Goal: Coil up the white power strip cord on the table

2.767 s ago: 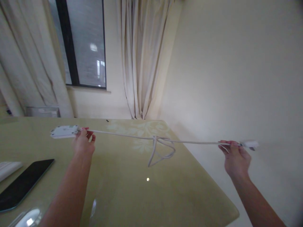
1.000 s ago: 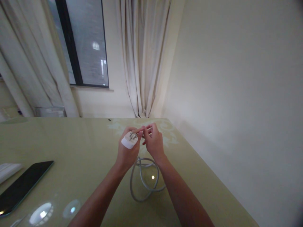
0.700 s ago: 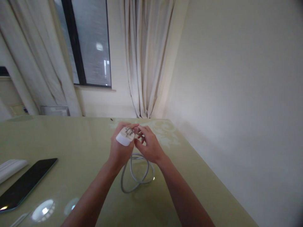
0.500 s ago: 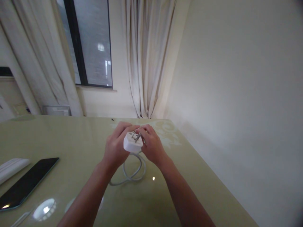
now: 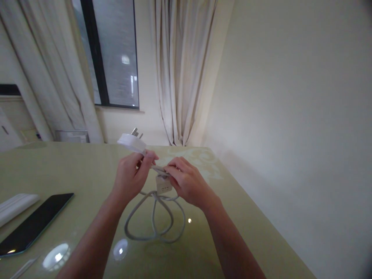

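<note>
My left hand (image 5: 134, 172) is closed around the cord just behind a white power plug (image 5: 132, 142), whose metal prongs point up and away. A short stretch of grey-white cord (image 5: 154, 234) runs from there to my right hand (image 5: 187, 180), whose fingers pinch it. Under the right fingertips is a small off-white block (image 5: 164, 184) with dark slots on its face, partly hidden; it looks like a socket end. Below both hands the rest of the cord hangs in several loose loops over the table.
A black flat device like a tablet or phone (image 5: 36, 223) lies at the left on the glossy greenish table (image 5: 221, 240). Beside it is a long white object (image 5: 17, 205); a thin white stick (image 5: 24, 268) lies nearer. A wall (image 5: 290, 116) bounds the right side; curtains (image 5: 184, 77) hang behind.
The plug has swung up and left, its prongs now pointing away. My hands have moved apart, the left shifting left. The slotted block has come into sight, and the cord loops hang wider.
</note>
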Motion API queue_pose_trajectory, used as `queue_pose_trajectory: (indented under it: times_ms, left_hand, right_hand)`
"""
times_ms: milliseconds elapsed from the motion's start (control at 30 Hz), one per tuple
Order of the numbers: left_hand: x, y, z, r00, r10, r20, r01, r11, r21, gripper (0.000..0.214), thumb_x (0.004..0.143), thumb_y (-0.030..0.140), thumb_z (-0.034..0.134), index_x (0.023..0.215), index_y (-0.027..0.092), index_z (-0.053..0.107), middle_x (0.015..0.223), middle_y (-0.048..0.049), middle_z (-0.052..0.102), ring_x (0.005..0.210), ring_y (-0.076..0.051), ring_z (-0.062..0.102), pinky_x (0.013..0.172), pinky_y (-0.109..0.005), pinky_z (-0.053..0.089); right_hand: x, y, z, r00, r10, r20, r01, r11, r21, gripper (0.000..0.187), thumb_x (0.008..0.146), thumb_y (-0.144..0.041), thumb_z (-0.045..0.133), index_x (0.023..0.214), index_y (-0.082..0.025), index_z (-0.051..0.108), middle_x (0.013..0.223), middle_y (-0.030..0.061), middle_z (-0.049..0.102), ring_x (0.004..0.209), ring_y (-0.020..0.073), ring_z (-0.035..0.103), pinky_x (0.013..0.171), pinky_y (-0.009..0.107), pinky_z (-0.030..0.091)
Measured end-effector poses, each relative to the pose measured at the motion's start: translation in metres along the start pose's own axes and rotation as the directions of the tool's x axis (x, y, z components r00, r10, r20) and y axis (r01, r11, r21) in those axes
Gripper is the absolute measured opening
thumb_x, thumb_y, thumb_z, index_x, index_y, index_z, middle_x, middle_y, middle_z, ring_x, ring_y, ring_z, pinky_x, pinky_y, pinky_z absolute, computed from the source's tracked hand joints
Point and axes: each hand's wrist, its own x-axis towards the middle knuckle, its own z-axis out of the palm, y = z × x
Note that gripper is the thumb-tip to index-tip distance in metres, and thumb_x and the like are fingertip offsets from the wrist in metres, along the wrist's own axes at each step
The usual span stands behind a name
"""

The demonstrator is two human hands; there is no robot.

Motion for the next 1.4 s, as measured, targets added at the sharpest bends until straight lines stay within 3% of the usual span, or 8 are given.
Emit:
queue_pose_trajectory:
  times_ms: [333,500,800,900,1000,1133,1233,1400]
  left_hand:
    - [0.003,-0.008,0.0,0.978,-0.158,0.134,0.192,0.933,-0.304,0.047,0.102,0.044,0.048,0.065,0.021,0.064,0.06,-0.0019,0.069,0.055,-0.015,0.061,0.057,-0.026,0.049]
    - [0.002,0.004,-0.002,0.986,-0.139,0.091,0.153,0.972,-0.179,0.044,0.101,0.043,0.049,0.066,0.021,0.064,0.053,0.0012,0.061,0.049,-0.013,0.058,0.049,-0.023,0.043]
    - [0.002,0.016,-0.004,0.988,-0.151,0.044,0.153,0.986,-0.063,0.041,0.102,0.044,0.048,0.072,0.021,0.065,0.05,0.0031,0.059,0.044,-0.013,0.057,0.048,-0.024,0.042]
    - [0.002,0.015,-0.004,0.983,-0.178,0.031,0.181,0.98,-0.086,0.042,0.103,0.046,0.048,0.073,0.021,0.065,0.052,0.0025,0.06,0.046,-0.012,0.057,0.049,-0.023,0.043]
    - [0.003,0.01,0.0,0.963,-0.263,0.064,0.271,0.943,-0.192,0.045,0.102,0.049,0.048,0.071,0.021,0.064,0.052,0.0017,0.059,0.046,-0.012,0.054,0.047,-0.023,0.041]
    - [0.003,-0.003,0.01,0.887,-0.411,0.212,0.463,0.797,-0.388,0.046,0.098,0.055,0.053,0.068,0.021,0.062,0.051,0.0017,0.057,0.045,-0.013,0.051,0.045,-0.023,0.039]
    - [0.002,-0.009,0.016,0.838,-0.477,0.265,0.546,0.728,-0.416,0.045,0.095,0.057,0.057,0.07,0.02,0.062,0.05,0.0023,0.055,0.044,-0.013,0.049,0.044,-0.023,0.038]
    - [0.004,-0.004,0.018,0.82,-0.52,0.239,0.572,0.743,-0.347,0.049,0.096,0.061,0.054,0.071,0.019,0.064,0.046,0.0021,0.051,0.044,-0.013,0.047,0.044,-0.022,0.035]
  right_hand:
    - [0.0,-0.013,-0.011,0.994,0.042,0.1,-0.076,0.932,0.356,0.027,0.086,-0.006,0.059,0.106,-0.021,0.069,0.108,0.0054,0.064,0.095,0.0184,0.061,0.089,0.031,0.051]
    - [0.002,-0.006,-0.004,0.993,0.094,0.066,-0.114,0.875,0.47,0.031,0.081,-0.003,0.059,0.103,-0.02,0.071,0.104,0.0039,0.066,0.094,0.0173,0.063,0.091,0.031,0.052]
    - [0.002,-0.004,0.009,0.965,0.246,0.097,-0.229,0.599,0.767,0.034,0.08,-0.01,0.064,0.111,-0.023,0.069,0.115,0.0054,0.062,0.098,0.0173,0.064,0.067,0.022,0.056]
    - [0.002,-0.007,0.015,0.952,0.28,0.12,-0.236,0.429,0.872,0.037,0.078,-0.014,0.07,0.113,-0.025,0.066,0.118,0.0047,0.061,0.092,0.0155,0.063,0.064,0.022,0.055]
    - [0.004,-0.012,0.019,0.949,0.286,0.135,-0.206,0.235,0.95,0.044,0.073,-0.014,0.076,0.112,-0.026,0.06,0.121,0.0032,0.059,0.086,0.0131,0.06,0.061,0.02,0.052]
    - [0.006,-0.018,0.02,0.953,0.24,0.184,-0.202,0.054,0.978,0.045,0.072,-0.012,0.076,0.11,-0.026,0.056,0.115,0.0021,0.063,0.089,0.0144,0.061,0.064,0.02,0.052]
    - [0.007,-0.02,0.021,0.942,0.253,0.221,-0.23,0.007,0.973,0.043,0.073,-0.013,0.075,0.108,-0.026,0.055,0.11,0.002,0.066,0.089,0.0153,0.061,0.066,0.021,0.053]
    - [0.007,-0.025,0.024,0.907,0.361,0.219,-0.252,0.047,0.967,0.045,0.068,-0.01,0.074,0.107,-0.026,0.059,0.101,0.0004,0.069,0.083,0.0148,0.061,0.061,0.02,0.051]
